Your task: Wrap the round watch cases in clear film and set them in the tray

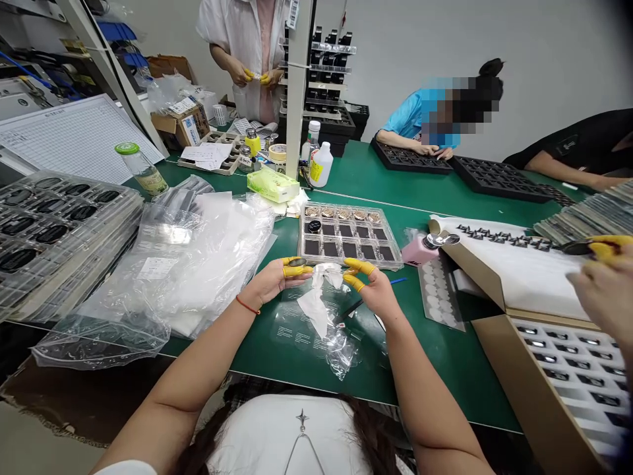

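My left hand (281, 280), with yellow finger cots, is closed on a small round watch case (297, 262) with a dark face. My right hand (374, 287), also with yellow finger cots, has its thumb and index finger apart at the right edge of a crumpled white tissue (314, 310). Whether those fingertips touch the tissue I cannot tell. Under it lie printed clear plastic film and a crumpled clear wrapper (342, 353). Just beyond my hands is a clear compartment tray (395, 262) with a back row of round watch parts and one black round piece.
Plastic bags (198, 264) and stacked trays (69, 231) fill the left. To the right stand a pink pump bottle (418, 251), a sheet of white round stickers (439, 290) and an open carton (494, 356). A co-worker's hand (601, 290) reaches in at the right; others work beyond.
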A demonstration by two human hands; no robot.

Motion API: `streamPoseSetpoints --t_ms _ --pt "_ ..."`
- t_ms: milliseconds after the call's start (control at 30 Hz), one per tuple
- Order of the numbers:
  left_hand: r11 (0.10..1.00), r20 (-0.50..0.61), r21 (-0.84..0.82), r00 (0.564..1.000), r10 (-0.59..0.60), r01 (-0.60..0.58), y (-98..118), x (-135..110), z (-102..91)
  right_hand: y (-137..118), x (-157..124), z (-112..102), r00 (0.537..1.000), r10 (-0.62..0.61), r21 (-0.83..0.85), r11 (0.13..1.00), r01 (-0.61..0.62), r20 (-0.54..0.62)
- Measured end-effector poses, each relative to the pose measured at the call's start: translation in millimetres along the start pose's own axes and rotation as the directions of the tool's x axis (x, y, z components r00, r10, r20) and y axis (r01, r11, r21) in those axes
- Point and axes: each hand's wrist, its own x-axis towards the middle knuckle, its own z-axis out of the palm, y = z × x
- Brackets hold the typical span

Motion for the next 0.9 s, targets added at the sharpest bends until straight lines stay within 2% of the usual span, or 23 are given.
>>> streamPoseSetpoints --t_ms 67,133,367,533,767,900 --pt "0.999 0.002 -0.027 0.999 -0.045 0.045 -1 2 -4.0 1 0 0 1.0 -0.024 -0.064 0.998 0.023 -0.018" --pt "0.999 -0.008 -0.037 0.999 -0.037 0.036 -3 4 -6.3 1 0 1 0.999 -0.025 -0.08 0.997 0.023 -0.028" --pt "0.998 -0.022 -0.055 1.0 0.003 -0.004 -3 4 -5.1 -3 0 4 0.999 0.033 0.114 0.993 -0.031 -0.019" --pt "0.999 -0.059 0.007 0.998 0.033 -0.032 -3 1 3.8 -9 1 -2 0.997 -0.023 0.081 0.996 0.028 -0.072" --pt "0.997 -0.075 -0.012 0.995 0.071 -0.072 -4 2 2.3 -9 3 -2 0.998 0.067 0.067 0.995 -0.067 0.015" --pt "0.998 -0.085 -0.001 0.994 0.069 -0.069 -4 3 0.7 -5 2 -3 0.998 0.05 0.095 0.994 -0.052 0.028"
